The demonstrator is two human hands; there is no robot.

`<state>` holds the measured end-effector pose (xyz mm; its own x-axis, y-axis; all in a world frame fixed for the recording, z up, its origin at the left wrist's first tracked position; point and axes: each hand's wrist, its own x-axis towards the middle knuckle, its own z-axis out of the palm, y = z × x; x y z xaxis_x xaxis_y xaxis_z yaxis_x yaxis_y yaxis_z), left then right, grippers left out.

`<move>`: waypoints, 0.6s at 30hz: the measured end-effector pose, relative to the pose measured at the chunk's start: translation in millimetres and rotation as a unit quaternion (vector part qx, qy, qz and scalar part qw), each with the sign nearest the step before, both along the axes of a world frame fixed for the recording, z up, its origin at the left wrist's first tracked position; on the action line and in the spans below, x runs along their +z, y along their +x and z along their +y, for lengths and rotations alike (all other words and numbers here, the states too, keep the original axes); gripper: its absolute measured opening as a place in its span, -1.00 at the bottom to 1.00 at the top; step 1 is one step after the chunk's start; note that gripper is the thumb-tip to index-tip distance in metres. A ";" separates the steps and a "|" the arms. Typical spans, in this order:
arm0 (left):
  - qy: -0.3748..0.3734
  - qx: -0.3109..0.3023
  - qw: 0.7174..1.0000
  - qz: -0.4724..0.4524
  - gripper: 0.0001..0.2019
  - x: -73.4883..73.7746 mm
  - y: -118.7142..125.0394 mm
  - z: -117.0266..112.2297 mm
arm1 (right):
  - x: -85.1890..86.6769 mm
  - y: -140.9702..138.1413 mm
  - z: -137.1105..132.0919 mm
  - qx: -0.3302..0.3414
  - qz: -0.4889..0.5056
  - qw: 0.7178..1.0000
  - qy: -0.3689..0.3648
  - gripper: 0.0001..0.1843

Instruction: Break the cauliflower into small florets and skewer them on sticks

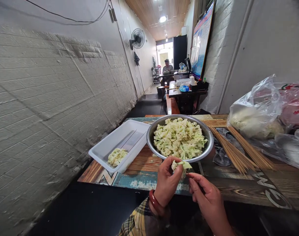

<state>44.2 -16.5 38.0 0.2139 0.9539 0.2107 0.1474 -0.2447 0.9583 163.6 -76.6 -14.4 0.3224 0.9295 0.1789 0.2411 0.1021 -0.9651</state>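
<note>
My left hand pinches a small cauliflower floret just in front of a metal bowl heaped with florets. My right hand is closed beside it, fingertips meeting the floret's stem; whether it holds a skewer is too hidden to say. A dark red bangle sits on my left wrist. Left of the bowl, a white plastic tray holds one small clump of cauliflower.
Bundles of bamboo skewers lie right of the bowl on the painted wooden table. Plastic bags with cauliflower crowd the right side. A brick wall runs along the left. A person sits far back by another table.
</note>
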 end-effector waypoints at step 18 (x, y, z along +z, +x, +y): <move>-0.015 0.002 1.000 0.010 -0.80 1.4 -7.3 -6.9 | 1.3 -23.6 -2.1 -0.037 -0.051 0.997 0.054 -0.65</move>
